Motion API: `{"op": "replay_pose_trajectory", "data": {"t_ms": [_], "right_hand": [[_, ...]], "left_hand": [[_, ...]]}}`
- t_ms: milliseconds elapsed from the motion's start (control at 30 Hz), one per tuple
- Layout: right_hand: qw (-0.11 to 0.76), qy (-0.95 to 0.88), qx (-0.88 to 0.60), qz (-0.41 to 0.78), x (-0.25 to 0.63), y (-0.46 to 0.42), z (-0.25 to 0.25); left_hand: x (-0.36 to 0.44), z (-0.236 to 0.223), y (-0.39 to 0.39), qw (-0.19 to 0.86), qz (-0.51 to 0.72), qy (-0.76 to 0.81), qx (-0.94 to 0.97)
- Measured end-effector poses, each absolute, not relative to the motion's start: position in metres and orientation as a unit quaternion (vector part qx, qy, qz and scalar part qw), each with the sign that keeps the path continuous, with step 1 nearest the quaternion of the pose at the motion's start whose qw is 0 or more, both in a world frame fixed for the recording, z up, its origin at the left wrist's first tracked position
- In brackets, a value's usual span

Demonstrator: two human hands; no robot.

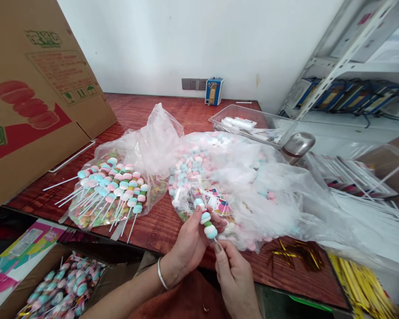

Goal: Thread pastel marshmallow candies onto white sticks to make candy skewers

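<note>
My left hand (190, 241), a silver bangle on its wrist, pinches a candy skewer (206, 220) of pastel pink, white, green and blue pieces near its upper end. My right hand (231, 270) grips the skewer's stick just below the lowest candy. Both hands sit at the near edge of the red wooden table (159, 228). Right behind them lies a big clear plastic bag (249, 186) full of loose pastel candies and small printed labels. To the left, several finished skewers (115, 186) lie fanned out on another clear bag.
A large cardboard box (26, 93) leans at the left. A carton of wrapped skewers (61, 288) sits below the table edge. Clear tray (249, 124), metal flask (297, 146), white sticks (362, 199) and gold twist ties (362, 283) lie to the right. A blue device (214, 91) stands by the wall.
</note>
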State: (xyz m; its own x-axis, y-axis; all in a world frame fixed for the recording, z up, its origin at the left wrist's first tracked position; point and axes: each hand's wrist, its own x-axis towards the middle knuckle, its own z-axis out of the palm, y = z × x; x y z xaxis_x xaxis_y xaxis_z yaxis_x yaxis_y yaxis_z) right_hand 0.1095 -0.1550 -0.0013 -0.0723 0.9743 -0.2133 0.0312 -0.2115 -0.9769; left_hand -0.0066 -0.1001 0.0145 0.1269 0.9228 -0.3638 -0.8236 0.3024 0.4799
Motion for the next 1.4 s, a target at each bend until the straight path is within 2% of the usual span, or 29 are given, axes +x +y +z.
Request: {"op": "replay_pose_trajectory", "data": {"t_ms": [100,400,500,567,600,667,733,800,867,1000,1100,1167,1267,1300,1333,1400], "right_hand": [[0.416,-0.515,-0.542,0.519,0.112,-0.153,0.002],[0.406,-0.245,-0.404,0.783,0.112,-0.151,-0.006],[0.400,-0.241,-0.392,0.793,0.111,-0.150,-0.010],[0.420,-0.357,-0.452,0.702,0.113,-0.150,-0.014],[0.431,-0.446,-0.487,0.615,0.115,-0.150,-0.016],[0.447,-0.629,-0.524,0.360,0.120,-0.149,-0.020],[0.434,-0.739,-0.508,0.091,0.124,-0.147,-0.022],[0.400,-0.778,-0.479,-0.072,0.126,-0.144,-0.022],[0.374,-0.793,-0.463,-0.128,0.124,-0.142,-0.020],[0.382,-0.799,-0.444,-0.139,0.118,-0.140,-0.022],[0.424,-0.777,-0.458,-0.081,0.115,-0.142,-0.027],[0.454,-0.731,-0.502,0.087,0.114,-0.144,-0.030],[0.447,-0.535,-0.533,0.479,0.110,-0.146,-0.031],[0.436,-0.456,-0.521,0.575,0.109,-0.146,-0.031],[0.429,-0.396,-0.505,0.635,0.107,-0.145,-0.030],[0.430,-0.360,-0.494,0.665,0.103,-0.143,-0.028]], "left_hand": [[-0.014,0.016,-0.095,0.745,0.588,0.305,0.085],[-0.036,0.019,-0.071,0.770,0.591,0.236,0.036],[-0.030,0.020,-0.071,0.760,0.598,0.253,0.020],[-0.026,0.021,-0.072,0.748,0.601,0.281,0.004],[-0.025,0.022,-0.072,0.743,0.602,0.294,-0.003],[-0.023,0.023,-0.073,0.735,0.601,0.314,-0.009],[-0.021,0.025,-0.073,0.729,0.601,0.328,-0.008],[-0.018,0.028,-0.074,0.716,0.606,0.346,-0.011],[-0.014,0.030,-0.074,0.700,0.614,0.363,-0.023],[-0.006,0.030,-0.076,0.688,0.621,0.372,-0.042],[-0.003,0.027,-0.078,0.692,0.618,0.371,-0.038],[-0.003,0.026,-0.079,0.703,0.614,0.358,-0.034],[-0.003,0.023,-0.082,0.722,0.605,0.335,-0.020],[-0.002,0.022,-0.084,0.727,0.600,0.334,-0.008],[0.000,0.020,-0.086,0.730,0.595,0.336,0.009],[0.005,0.015,-0.091,0.734,0.583,0.347,0.044]]}}
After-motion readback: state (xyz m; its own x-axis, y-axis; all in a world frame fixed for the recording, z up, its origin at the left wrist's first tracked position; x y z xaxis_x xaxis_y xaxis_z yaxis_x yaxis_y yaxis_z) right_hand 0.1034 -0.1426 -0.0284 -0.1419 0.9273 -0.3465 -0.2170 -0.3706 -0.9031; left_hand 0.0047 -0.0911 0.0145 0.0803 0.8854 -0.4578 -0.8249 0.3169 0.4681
